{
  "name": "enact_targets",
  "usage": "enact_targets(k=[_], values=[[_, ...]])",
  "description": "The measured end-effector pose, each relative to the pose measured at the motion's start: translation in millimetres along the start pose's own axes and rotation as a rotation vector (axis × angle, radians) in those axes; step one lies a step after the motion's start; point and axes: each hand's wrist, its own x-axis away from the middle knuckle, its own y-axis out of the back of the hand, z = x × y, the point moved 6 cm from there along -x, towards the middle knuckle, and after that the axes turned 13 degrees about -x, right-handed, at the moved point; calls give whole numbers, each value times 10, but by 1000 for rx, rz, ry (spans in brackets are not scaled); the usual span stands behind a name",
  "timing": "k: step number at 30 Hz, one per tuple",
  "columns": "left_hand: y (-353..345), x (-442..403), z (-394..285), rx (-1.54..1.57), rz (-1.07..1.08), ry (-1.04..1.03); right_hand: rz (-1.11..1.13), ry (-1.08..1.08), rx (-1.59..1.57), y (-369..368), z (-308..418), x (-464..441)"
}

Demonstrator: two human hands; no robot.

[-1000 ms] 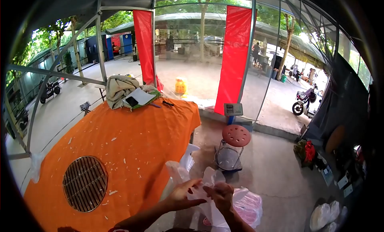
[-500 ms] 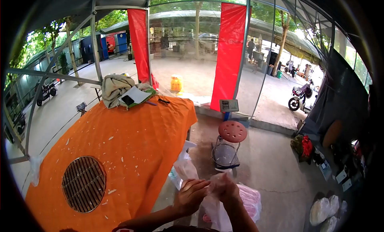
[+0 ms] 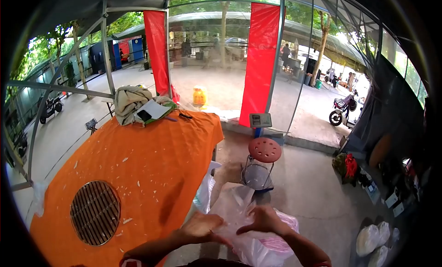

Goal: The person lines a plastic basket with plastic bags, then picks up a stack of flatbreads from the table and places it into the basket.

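A translucent plastic bag (image 3: 235, 200) is spread between my two hands at the bottom centre. My left hand (image 3: 202, 226) has its fingers at the bag's left side, and my right hand (image 3: 264, 221) is at its right side with thumb and fingers curved toward it. Whether either hand pinches the film is hard to make out. Just below and right of them lies a clear bag with pink contents (image 3: 287, 221). Left of my hands is the orange-covered table (image 3: 161, 170), with a round slatted grate (image 3: 95, 213) and pale scraps on it.
A red round stool (image 3: 264, 150) stands ahead, near a scale display (image 3: 260, 120). Cloth (image 3: 131, 103) and a phone (image 3: 144, 115) lie at the table's far end. White bags (image 3: 368, 239) are on the floor at the right.
My hands have moved apart from their close position, and the bunched bag is now opened out between them. The view has shifted slightly to the right.
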Motion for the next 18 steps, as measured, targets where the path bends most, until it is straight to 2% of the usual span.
enact_targets(k=[1, 2, 4, 6, 7, 8, 10, 12, 13, 15, 18], values=[[-35, -7, -60, -48, 136, -6, 53, -75, 142, -117, -56, 23], [-150, 45, -61, -57, 212, -56, 224, -176, 313, -209, -112, 8], [-534, 249, 5, -76, 364, -161, 209, -200, 548, -284, -639, -29], [-722, 457, -3, -104, 476, -248, -582, 192, 993, 111, -1067, -17], [-728, 540, -39, -108, 510, -273, -387, -183, 694, 612, -1137, -178], [-747, 614, -80, -110, 543, -296, -643, -409, 603, 995, -1398, -157], [-809, 712, -95, -149, 570, -274, -870, -234, 647, 1445, -1375, -35], [-833, 781, -79, -99, 528, -252, -919, -301, -461, 1505, -1613, -59], [-858, 808, -15, -161, 526, -177, -880, -316, -1018, 1443, -1675, -103], [-892, 856, 147, -290, 517, -31, -715, -232, -1273, 1668, -1630, -53], [-1040, 1062, 416, -551, 597, -140, -427, -108, -1643, 1996, -1492, 124]])
